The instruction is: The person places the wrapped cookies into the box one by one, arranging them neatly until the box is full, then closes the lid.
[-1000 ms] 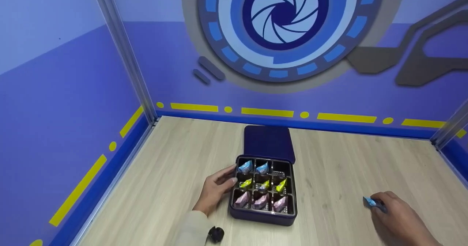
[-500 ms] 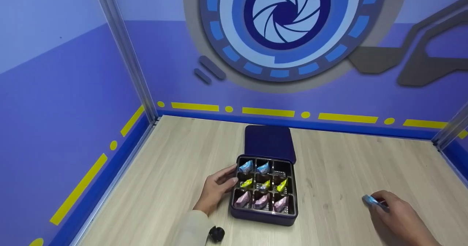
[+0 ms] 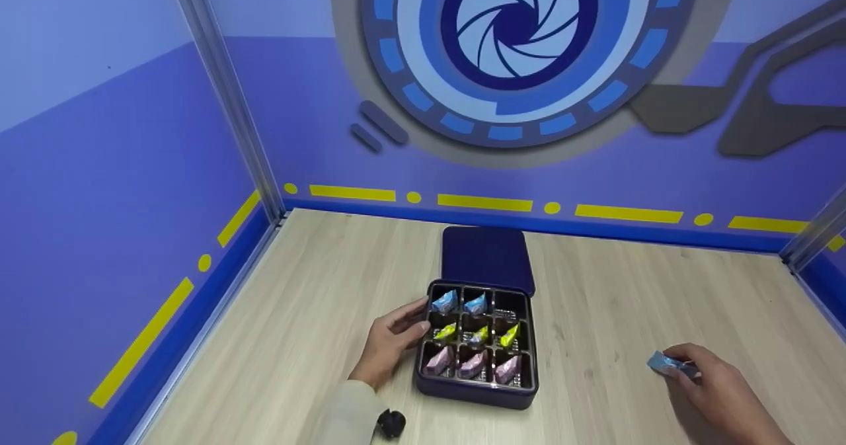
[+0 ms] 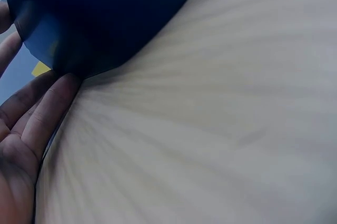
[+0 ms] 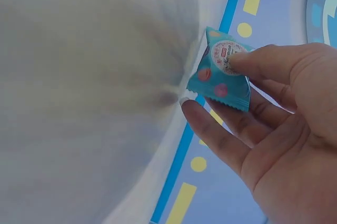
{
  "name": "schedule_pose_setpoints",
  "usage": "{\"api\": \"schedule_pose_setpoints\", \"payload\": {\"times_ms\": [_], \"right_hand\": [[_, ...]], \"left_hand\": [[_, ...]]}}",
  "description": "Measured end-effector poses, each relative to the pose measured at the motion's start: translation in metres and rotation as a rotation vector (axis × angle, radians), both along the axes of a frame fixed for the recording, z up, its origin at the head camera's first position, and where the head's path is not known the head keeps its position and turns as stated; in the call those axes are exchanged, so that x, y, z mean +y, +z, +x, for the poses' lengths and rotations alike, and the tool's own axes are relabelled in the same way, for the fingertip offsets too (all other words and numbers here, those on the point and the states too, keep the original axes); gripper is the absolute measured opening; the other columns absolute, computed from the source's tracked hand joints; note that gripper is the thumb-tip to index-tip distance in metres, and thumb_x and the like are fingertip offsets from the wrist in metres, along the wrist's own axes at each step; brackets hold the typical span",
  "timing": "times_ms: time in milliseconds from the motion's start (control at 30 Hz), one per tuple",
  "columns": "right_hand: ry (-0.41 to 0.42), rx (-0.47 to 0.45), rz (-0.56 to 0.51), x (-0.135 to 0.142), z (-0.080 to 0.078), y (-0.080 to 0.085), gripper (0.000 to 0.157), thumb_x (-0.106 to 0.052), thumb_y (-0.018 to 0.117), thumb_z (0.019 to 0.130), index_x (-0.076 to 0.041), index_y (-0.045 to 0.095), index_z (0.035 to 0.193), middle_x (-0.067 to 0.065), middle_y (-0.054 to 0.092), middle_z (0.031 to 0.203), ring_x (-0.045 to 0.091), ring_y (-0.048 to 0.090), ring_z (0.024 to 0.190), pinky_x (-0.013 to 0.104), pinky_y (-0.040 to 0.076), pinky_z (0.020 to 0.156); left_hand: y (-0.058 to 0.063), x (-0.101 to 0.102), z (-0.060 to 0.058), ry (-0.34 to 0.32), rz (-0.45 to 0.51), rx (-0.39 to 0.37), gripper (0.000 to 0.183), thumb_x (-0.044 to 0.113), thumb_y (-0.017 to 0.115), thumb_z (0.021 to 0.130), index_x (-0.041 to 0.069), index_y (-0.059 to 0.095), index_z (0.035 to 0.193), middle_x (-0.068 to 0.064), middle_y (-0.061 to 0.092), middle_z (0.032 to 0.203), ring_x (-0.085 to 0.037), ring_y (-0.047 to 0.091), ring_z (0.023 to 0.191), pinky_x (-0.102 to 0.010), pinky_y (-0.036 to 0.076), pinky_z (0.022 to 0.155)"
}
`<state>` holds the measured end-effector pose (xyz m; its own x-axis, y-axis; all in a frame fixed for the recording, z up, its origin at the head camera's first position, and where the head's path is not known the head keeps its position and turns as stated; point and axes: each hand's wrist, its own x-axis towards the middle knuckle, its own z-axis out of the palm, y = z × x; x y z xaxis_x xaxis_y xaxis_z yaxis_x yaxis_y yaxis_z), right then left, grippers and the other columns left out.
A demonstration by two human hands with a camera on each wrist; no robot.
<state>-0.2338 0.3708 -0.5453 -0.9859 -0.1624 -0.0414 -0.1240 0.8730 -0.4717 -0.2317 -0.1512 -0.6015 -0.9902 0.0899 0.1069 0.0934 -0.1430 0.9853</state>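
On the table, a dark blue box (image 3: 476,392) with a divided black tray lies with its lid folded back. Blue-wrapped candies (image 3: 444,301) fill two back compartments; the back right one is bare. Yellow-wrapped candies (image 3: 509,335) occupy the middle row, pink-wrapped candies (image 3: 472,364) the front row. My left hand (image 3: 386,346) touches the box's left side, its fingers fairly straight in the left wrist view. Off to the right, my right hand (image 3: 720,385) pinches a blue-wrapped candy (image 5: 221,74) between thumb and fingers. Its wrapper has a round label and pink dots.
Behind the box lies its dark blue lid (image 3: 486,256). A small black object (image 3: 392,423) is beside the left sleeve. Blue printed panels (image 3: 330,127) with metal corner posts (image 3: 231,101) border the wooden table (image 3: 317,266) at the back and left.
The candy in my right hand has turned and shifted slightly left, showing more of its wrapper. My left hand and the box stay in place.
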Motion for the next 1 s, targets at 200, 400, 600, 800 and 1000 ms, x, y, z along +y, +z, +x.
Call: {"api": "schedule_pose_setpoints", "payload": {"times_ms": [200,400,600,800,1000], "right_hand": [[-0.033,-0.027,-0.041,-0.012,0.002,0.001,0.017,0.0,0.067,0.101,0.002,0.066,0.118,0.014,0.069,0.112,0.033,0.067,0.104,0.058,0.057,0.089],[0.026,0.054,-0.032,-0.021,0.001,-0.002,0.015,0.003,0.072,0.097,-0.001,0.067,0.111,0.008,0.07,0.105,0.027,0.068,0.097,0.049,0.059,0.081],[0.063,0.035,-0.029,-0.028,-0.001,-0.001,0.018,0.001,0.074,0.096,-0.004,0.068,0.112,0.006,0.07,0.106,0.025,0.067,0.097,0.049,0.059,0.081],[0.077,0.065,-0.038,-0.035,-0.001,-0.002,0.019,0.002,0.076,0.094,-0.007,0.069,0.109,0.002,0.07,0.103,0.02,0.066,0.093,0.042,0.06,0.078],[0.096,0.104,-0.073,-0.045,-0.002,0.0,0.023,0.005,0.078,0.091,-0.007,0.069,0.109,-0.001,0.07,0.101,0.017,0.066,0.091,0.035,0.06,0.076]], "left_hand": [[-0.001,0.0,0.0,0.003,-0.005,-0.003,0.052,0.013,0.076,0.101,0.005,0.061,0.15,-0.017,0.063,0.145,-0.03,0.065,0.126,-0.034,0.06,0.094],[-0.002,-0.001,0.0,0.004,-0.006,-0.001,0.051,0.013,0.076,0.101,0.006,0.062,0.15,-0.016,0.063,0.146,-0.029,0.064,0.127,-0.034,0.059,0.095],[-0.001,-0.001,0.0,0.0,-0.006,0.009,0.051,0.014,0.075,0.101,0.004,0.061,0.15,-0.016,0.062,0.147,-0.029,0.064,0.127,-0.034,0.059,0.095],[0.0,0.0,-0.001,0.009,-0.005,-0.001,0.051,0.012,0.076,0.101,0.005,0.062,0.149,-0.016,0.063,0.145,-0.029,0.065,0.126,-0.035,0.06,0.095],[0.0,0.001,-0.001,0.016,-0.008,-0.005,0.051,0.013,0.077,0.1,0.006,0.063,0.148,-0.016,0.063,0.145,-0.028,0.065,0.125,-0.035,0.059,0.096]]}}
